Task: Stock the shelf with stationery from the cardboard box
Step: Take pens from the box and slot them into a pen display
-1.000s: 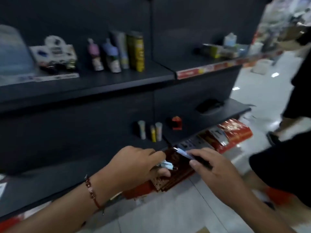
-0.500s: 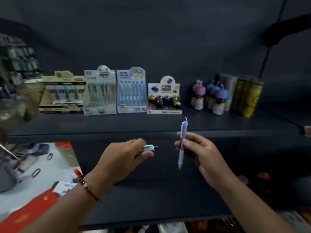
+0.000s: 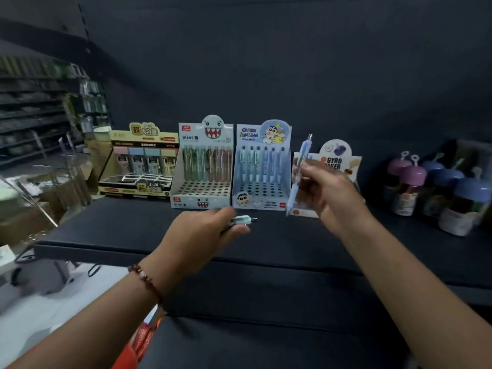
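Head view of a dark shelf (image 3: 127, 230) during stocking. The right hand (image 3: 326, 187) is raised at the right of centre, its grip pinching a light blue pen (image 3: 299, 169) that stands nearly upright, clip end up and tip down, in front of the left edge of a gyro eraser display box (image 3: 343, 161) and just right of the cartoon-boy pen display box (image 3: 262, 166). The left hand (image 3: 202, 235) is lower and nearer, over the front part of the shelf, its grip curled round a pale green pen (image 3: 243, 220) that lies roughly level, with only its end projecting to the right past the thumb; the rest of that pen is hidden in the hand. A dark red bead bracelet (image 3: 147, 282) sits on the left wrist. Along the far side of the shelf, from left to right, stand a yellow refill display box (image 3: 141, 161), a shark-face pen display box (image 3: 203, 166) holding green and brown pens in its back rows, the cartoon-boy box with pale blue pens in its back row, the eraser box, and a cluster of small bottles with purple and blue caps (image 3: 436, 190). The front holes of both pen boxes are unfilled. Further shelving, blurred, shows at the far left
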Demonstrator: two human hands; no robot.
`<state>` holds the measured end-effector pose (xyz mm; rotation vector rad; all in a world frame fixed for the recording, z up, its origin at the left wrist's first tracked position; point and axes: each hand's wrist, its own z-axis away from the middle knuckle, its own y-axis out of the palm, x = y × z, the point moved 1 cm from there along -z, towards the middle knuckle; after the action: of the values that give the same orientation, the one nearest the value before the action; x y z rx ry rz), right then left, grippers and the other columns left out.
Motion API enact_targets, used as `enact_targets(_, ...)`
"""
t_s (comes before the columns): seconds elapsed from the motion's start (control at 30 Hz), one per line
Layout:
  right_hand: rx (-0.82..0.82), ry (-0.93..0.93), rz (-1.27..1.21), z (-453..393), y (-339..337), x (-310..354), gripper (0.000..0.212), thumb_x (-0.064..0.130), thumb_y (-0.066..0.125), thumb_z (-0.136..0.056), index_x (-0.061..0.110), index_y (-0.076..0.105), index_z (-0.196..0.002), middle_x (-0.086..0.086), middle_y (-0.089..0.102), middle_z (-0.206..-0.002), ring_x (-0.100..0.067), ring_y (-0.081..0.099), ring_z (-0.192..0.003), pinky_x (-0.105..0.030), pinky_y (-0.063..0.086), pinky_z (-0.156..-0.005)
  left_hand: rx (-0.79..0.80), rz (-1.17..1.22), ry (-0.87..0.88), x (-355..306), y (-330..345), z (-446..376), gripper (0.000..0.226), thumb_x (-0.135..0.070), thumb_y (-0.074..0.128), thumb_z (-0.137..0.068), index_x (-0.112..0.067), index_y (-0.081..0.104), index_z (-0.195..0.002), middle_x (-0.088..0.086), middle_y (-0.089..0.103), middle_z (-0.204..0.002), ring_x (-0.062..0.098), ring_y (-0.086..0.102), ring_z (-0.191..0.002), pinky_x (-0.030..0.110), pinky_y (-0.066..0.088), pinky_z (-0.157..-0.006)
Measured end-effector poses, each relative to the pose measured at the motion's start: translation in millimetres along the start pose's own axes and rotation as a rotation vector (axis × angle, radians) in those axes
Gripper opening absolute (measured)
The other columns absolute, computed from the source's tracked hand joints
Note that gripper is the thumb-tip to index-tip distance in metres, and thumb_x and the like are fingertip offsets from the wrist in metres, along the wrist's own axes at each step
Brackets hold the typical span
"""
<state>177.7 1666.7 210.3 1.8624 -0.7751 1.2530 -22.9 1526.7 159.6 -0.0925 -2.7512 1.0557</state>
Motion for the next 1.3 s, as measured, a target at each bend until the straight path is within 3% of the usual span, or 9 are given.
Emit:
enact_targets(0.1,-0.083,-0.078,0.127,-43,-10,-2,0.008,0.026,0.067,-0.091,0.022,0.073,-0.091,-0.001,0.07,-0.086,-0.02,0.065,-0.085,-0.038,0.053,-0.077,-0.011,-0.039,0.01,16,24,-19,0.054,-0.061,0.03,-0.098,-0.018,0.062,-0.091,-0.001,0.065,-0.063,0.023,0.058,-0.045,0.029,0.04,-0.036)
enact_targets(0.27,-0.139,-0.266,0.449,-99,-12,-13,0.013,0.018,0.066,-0.09,0.017,0.067,-0.102,0.001,0.072,-0.091,-0.006,0.07,-0.077,-0.019,0.053,-0.063,0.045,-0.091,0.003,44,63,-45,0.06,-0.064,0.021,-0.097,-0.022,0.063,-0.098,-0.002,0.068,-0.069,0.019,0.062,-0.05,0.026,0.041,-0.042)
enact_targets(0.4,-0.113,-0.329,0.664,-138,-4,-28,0.01,0.019,0.066,-0.085,0.013,0.063,-0.093,-0.005,0.069,-0.086,-0.022,0.071,-0.078,-0.044,0.059,-0.071,0.118,-0.021,-0.01,67,88,-62,0.074,-0.072,0.01,-0.093,-0.021,0.062,-0.103,0.0,0.07,-0.08,0.021,0.064,-0.06,0.034,0.052,-0.052)
enact_targets(0.53,-0.091,-0.38,0.846,-162,3,-48,0.016,0.016,0.064,-0.088,0.002,0.058,-0.089,-0.017,0.066,-0.085,-0.036,0.064,-0.079,-0.036,0.05,-0.064,0.121,-0.016,0.071,85,106,-75,0.068,-0.069,0.015,-0.097,-0.021,0.063,-0.099,-0.002,0.069,-0.08,0.019,0.062,-0.057,0.033,0.051,-0.049)
enact_targets(0.6,-0.094,-0.398,0.892,-166,4,-59,0.017,0.015,0.064,-0.09,-0.001,0.058,-0.089,-0.02,0.064,-0.086,-0.036,0.062,-0.083,-0.033,0.046,-0.063,0.104,-0.007,0.075,93,114,-74,0.067,-0.068,0.017,-0.098,-0.02,0.064,-0.098,-0.001,0.068,-0.077,0.019,0.061,-0.055,0.032,0.049,-0.046)
enact_targets(0.73,-0.107,-0.396,0.905,-170,4,-70,0.017,0.014,0.065,-0.092,0.0,0.061,-0.098,-0.013,0.067,-0.091,-0.023,0.062,-0.089,-0.037,0.048,-0.077,0.049,0.036,0.064,105,123,-67,0.06,-0.063,0.024,-0.099,-0.019,0.064,-0.098,0.0,0.067,-0.073,0.022,0.059,-0.049,0.031,0.043,-0.04)
enact_targets(0.97,-0.134,-0.37,0.978,-174,12,-75,0.014,0.016,0.066,-0.092,0.003,0.063,-0.095,-0.01,0.068,-0.086,-0.017,0.062,-0.082,-0.028,0.047,-0.073,0.053,0.168,0.0,111,117,-64,0.058,-0.062,0.023,-0.1,-0.019,0.062,-0.097,-0.004,0.061,-0.063,0.015,0.054,-0.047,0.03,0.04,-0.04)
enact_targets(1.13,-0.109,-0.28,1.032,-182,13,-82,0.018,0.011,0.068,-0.089,0.015,0.056,-0.076,-0.007,0.067,-0.078,-0.022,0.065,-0.077,-0.031,0.05,-0.072,0.038,0.286,-0.094,116,112,-66,0.059,-0.066,0.025,-0.096,-0.021,0.062,-0.099,-0.006,0.058,-0.061,0.013,0.052,-0.047,0.026,0.039,-0.041)
enact_targets(1.3,-0.147,-0.269,1.095,-182,17,-101,0.013,0.015,0.069,-0.089,0.016,0.058,-0.093,0.0,0.068,-0.09,-0.016,0.066,-0.087,-0.036,0.055,-0.08,0.054,0.356,-0.141,121,104,-68,0.056,-0.069,0.022,-0.094,-0.027,0.058,-0.099,-0.009,0.053,-0.061,0.007,0.048,-0.049,0.02,0.034,-0.043)
